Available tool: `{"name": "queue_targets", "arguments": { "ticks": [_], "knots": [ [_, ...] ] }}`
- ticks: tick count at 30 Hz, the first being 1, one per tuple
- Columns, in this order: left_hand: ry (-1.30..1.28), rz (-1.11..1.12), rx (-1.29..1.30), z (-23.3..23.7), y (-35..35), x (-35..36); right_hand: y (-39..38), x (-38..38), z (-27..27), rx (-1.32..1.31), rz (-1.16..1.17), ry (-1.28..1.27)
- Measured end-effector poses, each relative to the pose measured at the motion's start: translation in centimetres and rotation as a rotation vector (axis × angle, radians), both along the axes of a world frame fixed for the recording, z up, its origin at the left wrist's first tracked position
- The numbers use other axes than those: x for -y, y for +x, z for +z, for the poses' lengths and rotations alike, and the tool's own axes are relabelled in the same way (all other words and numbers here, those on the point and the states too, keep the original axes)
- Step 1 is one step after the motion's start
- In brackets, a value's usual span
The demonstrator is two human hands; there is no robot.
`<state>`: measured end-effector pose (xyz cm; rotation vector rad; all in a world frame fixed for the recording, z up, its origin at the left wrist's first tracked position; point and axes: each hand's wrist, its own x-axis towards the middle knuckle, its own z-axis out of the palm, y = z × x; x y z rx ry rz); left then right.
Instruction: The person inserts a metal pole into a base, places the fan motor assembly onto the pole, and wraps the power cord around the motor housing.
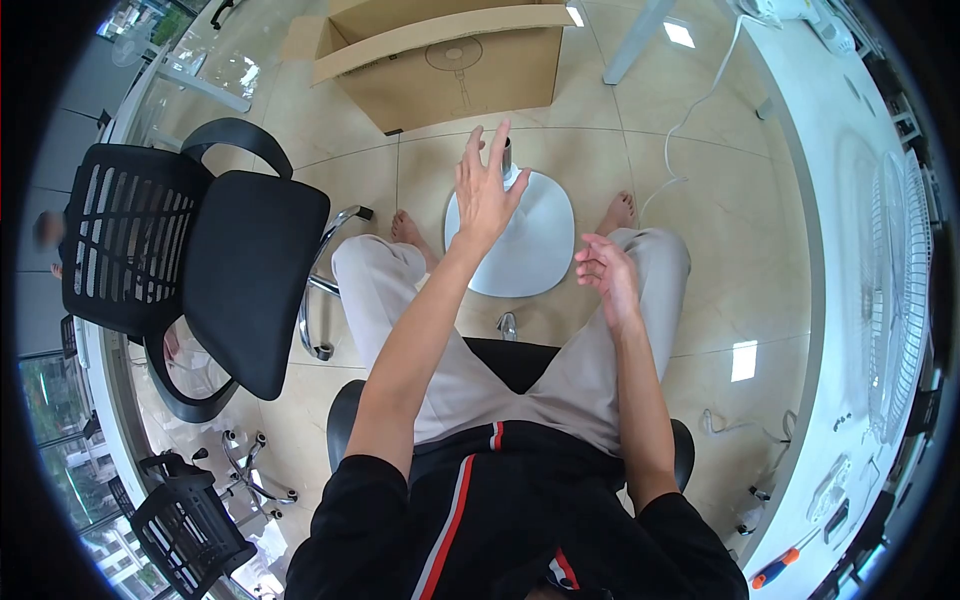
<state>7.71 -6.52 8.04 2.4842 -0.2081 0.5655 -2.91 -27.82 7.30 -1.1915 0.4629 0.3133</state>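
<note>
The seated person's left hand (483,200) hides part of a short metal pole (507,150) and the far-left edge of a white pedestal fan base (525,245); whether it touches either is hard to tell. Its grip is open, fingers spread; the right hand (610,275), loosely curled and empty, hovers near the right knee. The smooth, rounded-square base lies flat on the tiled floor between bare feet. Beyond, a cardboard box (470,85), cut off at the far edge, shows a fan drawing.
</note>
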Motion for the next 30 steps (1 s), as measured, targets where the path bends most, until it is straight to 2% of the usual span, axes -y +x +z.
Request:
{"name": "queue_targets", "arguments": {
  "ticks": [6, 18, 30],
  "knots": [
    [0.014, -0.017, 0.04, -1.8, 0.4, -0.5, -0.2, -0.1, 0.3, -0.007, -0.011, -0.003],
    [-0.032, -0.038, -0.124, -4.1, -0.4, -0.9, 0.0, 0.1, 0.1, -0.005, -0.003, -0.006],
    [0.007, -0.041, -0.111, -5.5, -0.4, -0.9, 0.0, 0.2, 0.2, -0.023, -0.011, -0.015]
  ]
}}
